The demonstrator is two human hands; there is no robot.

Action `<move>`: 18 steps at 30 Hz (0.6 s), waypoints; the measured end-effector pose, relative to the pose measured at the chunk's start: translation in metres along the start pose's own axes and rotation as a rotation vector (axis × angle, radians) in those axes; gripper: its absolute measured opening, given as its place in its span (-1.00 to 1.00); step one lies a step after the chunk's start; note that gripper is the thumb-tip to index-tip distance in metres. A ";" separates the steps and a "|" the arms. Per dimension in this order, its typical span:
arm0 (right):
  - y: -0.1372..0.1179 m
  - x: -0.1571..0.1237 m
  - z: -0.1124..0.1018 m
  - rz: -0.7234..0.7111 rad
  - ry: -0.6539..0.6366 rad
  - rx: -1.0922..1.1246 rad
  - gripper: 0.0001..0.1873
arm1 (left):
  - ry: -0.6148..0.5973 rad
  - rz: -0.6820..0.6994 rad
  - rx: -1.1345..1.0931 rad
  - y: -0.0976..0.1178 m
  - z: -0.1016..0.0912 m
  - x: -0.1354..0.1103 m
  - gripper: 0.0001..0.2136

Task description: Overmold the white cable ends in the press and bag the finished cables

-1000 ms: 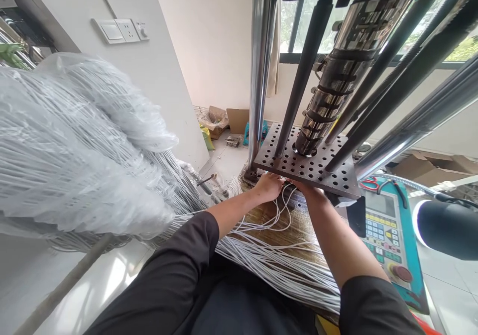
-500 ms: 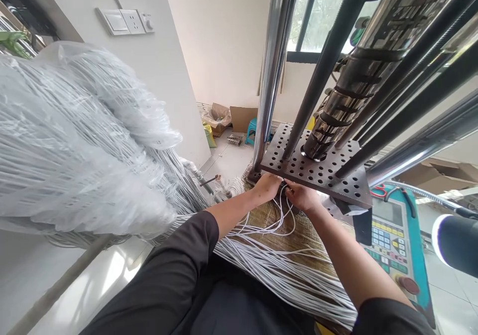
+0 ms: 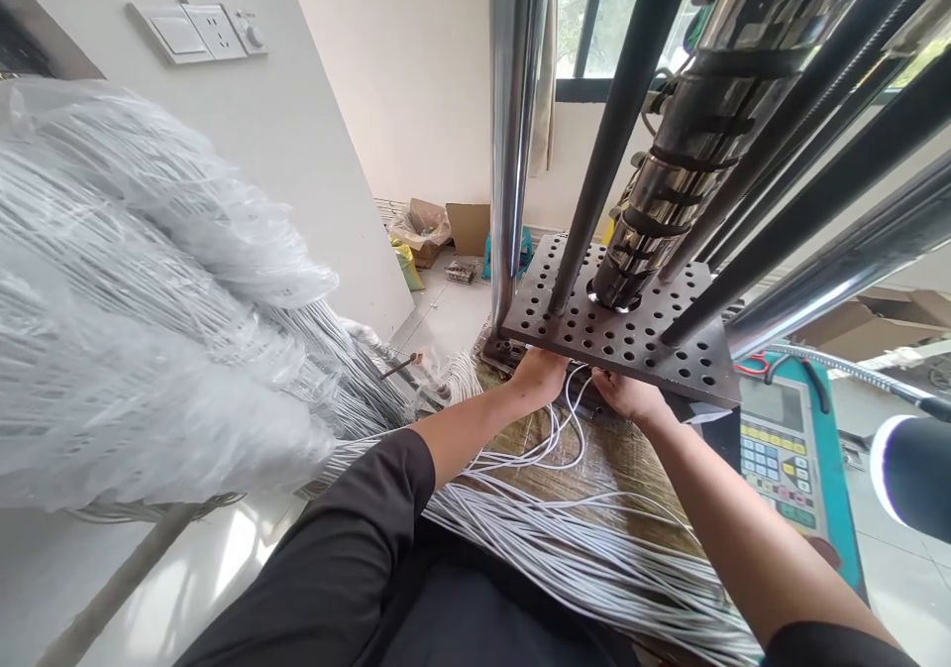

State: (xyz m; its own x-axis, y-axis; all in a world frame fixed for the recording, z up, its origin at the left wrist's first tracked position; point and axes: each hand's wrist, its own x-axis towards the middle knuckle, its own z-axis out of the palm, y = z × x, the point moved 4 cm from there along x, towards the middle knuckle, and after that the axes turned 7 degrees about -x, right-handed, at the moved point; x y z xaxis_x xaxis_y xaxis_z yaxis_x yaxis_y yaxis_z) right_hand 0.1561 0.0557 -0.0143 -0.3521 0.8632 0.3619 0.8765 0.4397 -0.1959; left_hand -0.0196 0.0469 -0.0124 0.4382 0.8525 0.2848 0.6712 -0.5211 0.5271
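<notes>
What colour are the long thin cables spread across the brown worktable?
The long thin cables are white, clearest in the head view.

Perforated plate (image 3: 639,322) blocks from above, right of centre; metal column (image 3: 509,132) bars upper centre. Way in: lower centre, between forearms (image 3: 475,421), over white cables (image 3: 572,553).

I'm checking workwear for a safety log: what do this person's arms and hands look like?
The left sleeve and right sleeve are black or near-black and plain; the left one looks loose and creased. No glove shows on the left hand or right hand, and no watch. Both are partly hidden, so rings can't be ruled out.
</notes>
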 end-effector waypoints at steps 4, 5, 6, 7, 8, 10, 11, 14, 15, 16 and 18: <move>-0.001 0.000 -0.003 -0.052 0.083 -0.007 -0.75 | 0.045 -0.019 0.008 -0.001 0.001 0.001 -0.55; -0.002 0.000 -0.003 -0.062 0.097 -0.022 -0.74 | 0.049 -0.038 0.005 -0.002 0.002 0.000 -0.58; -0.004 -0.001 -0.003 -0.072 0.103 -0.046 -0.74 | 0.058 -0.057 0.002 -0.003 0.002 0.000 -0.62; -0.007 -0.001 -0.003 -0.084 0.102 -0.074 -0.73 | 0.072 -0.074 -0.001 -0.003 0.003 0.000 -0.64; -0.010 -0.002 -0.002 -0.096 0.092 -0.105 -0.73 | 0.088 -0.084 -0.002 -0.003 0.004 0.000 -0.66; -0.015 -0.003 0.000 -0.114 0.049 -0.160 -0.72 | 0.108 -0.092 0.005 -0.003 0.005 0.001 -0.68; -0.017 -0.003 0.001 -0.113 0.015 -0.174 -0.71 | 0.110 -0.095 0.009 -0.003 0.006 0.001 -0.68; -0.020 -0.005 0.005 -0.116 -0.097 -0.170 -0.70 | 0.102 -0.105 0.021 -0.005 0.008 0.002 -0.69; -0.021 -0.006 0.006 -0.122 -0.119 -0.161 -0.70 | 0.101 -0.106 0.025 -0.005 0.009 0.002 -0.69; -0.022 -0.007 0.006 -0.127 -0.128 -0.153 -0.70 | 0.100 -0.105 0.032 -0.006 0.009 0.002 -0.69; -0.025 -0.008 0.005 -0.123 -0.125 -0.146 -0.69 | 0.095 -0.103 0.054 -0.006 0.009 0.001 -0.69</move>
State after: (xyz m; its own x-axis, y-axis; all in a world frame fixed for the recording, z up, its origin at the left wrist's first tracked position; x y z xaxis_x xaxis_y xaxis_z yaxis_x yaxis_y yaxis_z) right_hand 0.1357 0.0390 -0.0165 -0.4887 0.8335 0.2577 0.8598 0.5103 -0.0200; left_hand -0.0181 0.0509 -0.0221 0.3088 0.9002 0.3071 0.7418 -0.4300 0.5146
